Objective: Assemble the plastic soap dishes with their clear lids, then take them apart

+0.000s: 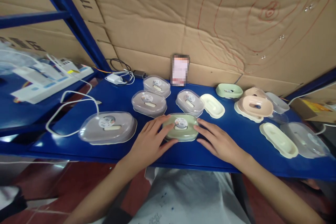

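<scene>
A green soap box (183,133) with a clear cover and a round label lies on the blue shelf in front of me. My left hand (154,134) grips its left end, with fingers on the cover's top and side. At the opposite end, the fingertips of my right hand (216,136) press against the cover's edge. Just behind it sits a covered grey soap box (187,97), touching or nearly touching a cream oval tray (215,106). Another covered grey soap box (118,122) lies left of my left hand.
Two more covered boxes (151,98) stand behind, left. A phone (180,70) leans on the cardboard wall (147,17). At right are an uncovered green box (231,90), a pink one (256,105), a cream tray (279,140) and a clear cover (306,141). A power strip (52,82) and cables lie left.
</scene>
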The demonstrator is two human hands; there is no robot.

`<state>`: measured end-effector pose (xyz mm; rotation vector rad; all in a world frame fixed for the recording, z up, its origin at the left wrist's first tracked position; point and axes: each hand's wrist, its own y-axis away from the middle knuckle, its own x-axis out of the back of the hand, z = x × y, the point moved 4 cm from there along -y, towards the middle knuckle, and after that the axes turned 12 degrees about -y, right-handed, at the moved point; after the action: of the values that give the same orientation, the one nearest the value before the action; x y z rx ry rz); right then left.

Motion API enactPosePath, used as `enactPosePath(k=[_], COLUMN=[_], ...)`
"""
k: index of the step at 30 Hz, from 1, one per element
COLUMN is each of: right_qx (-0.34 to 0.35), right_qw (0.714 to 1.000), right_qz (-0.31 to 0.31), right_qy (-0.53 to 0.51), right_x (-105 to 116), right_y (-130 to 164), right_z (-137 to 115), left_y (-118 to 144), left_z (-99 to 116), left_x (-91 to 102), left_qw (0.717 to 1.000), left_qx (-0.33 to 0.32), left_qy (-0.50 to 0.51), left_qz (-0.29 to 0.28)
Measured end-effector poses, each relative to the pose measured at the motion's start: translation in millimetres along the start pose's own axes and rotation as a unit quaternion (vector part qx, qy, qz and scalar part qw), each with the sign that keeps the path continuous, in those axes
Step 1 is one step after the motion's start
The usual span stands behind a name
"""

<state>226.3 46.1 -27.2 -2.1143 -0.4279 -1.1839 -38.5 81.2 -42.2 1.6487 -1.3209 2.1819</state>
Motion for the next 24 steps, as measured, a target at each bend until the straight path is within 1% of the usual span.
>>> enactPosePath(k=[2, 6, 10, 11, 13, 15, 17, 19, 20, 24], right_qx=[-0.011, -0.039, -0.043, -0.045, -0.057, -0.077, -0.104, -0.137, -0.152, -0.19], right_qw=[1.0, 0.996, 0.994, 0.993, 0.992, 0.993, 0.992, 0.984, 0.979, 0.962], right_qz=[-0.004, -0.045, -0.056, -0.06, -0.055, -0.018, 0.048, 0.11, 0.131, 0.162], right_qy=[-0.025, -0.066, -0.082, -0.091, -0.102, -0.09, -0.046, 0.013, 0.042, 0.115], right_x=[-2.0, -8.2, -11.9, -10.9, -4.2, 9.3, 27.3, 44.4, 51.4, 71.9], right_y=[-0.2, 3.0, -1.9, -3.7, -4.5, 1.1, 14.7, 34.7, 45.8, 89.4], right_z=[3.7, 8.2, 3.0, 1.6, 1.3, 6.4, 17.7, 33.2, 41.5, 68.1], left_y=[-0.7, -3.3, -3.4, -3.1, -2.7, -3.0, -3.9, -5.0, -5.3, -4.4], left_z=[-0.1, 2.0, 1.9, 2.0, 4.4, 8.3, 10.8, 10.6, 9.7, 3.5], left_x=[0.6, 3.4, 8.3, 9.0, 8.7, 7.3, 6.0, 4.6, 3.8, -0.5], left_qw=[1.0, 0.999, 0.997, 0.997, 0.998, 0.999, 0.998, 0.998, 0.998, 0.996], left_qx=[0.005, 0.012, 0.027, 0.025, -0.004, -0.042, -0.057, -0.042, -0.029, 0.026], left_qy=[-0.003, -0.027, -0.033, -0.029, -0.02, -0.02, -0.031, -0.047, -0.055, -0.089], left_qz=[0.002, 0.013, 0.057, 0.062, 0.052, 0.028, 0.009, 0.0, -0.001, 0.009])
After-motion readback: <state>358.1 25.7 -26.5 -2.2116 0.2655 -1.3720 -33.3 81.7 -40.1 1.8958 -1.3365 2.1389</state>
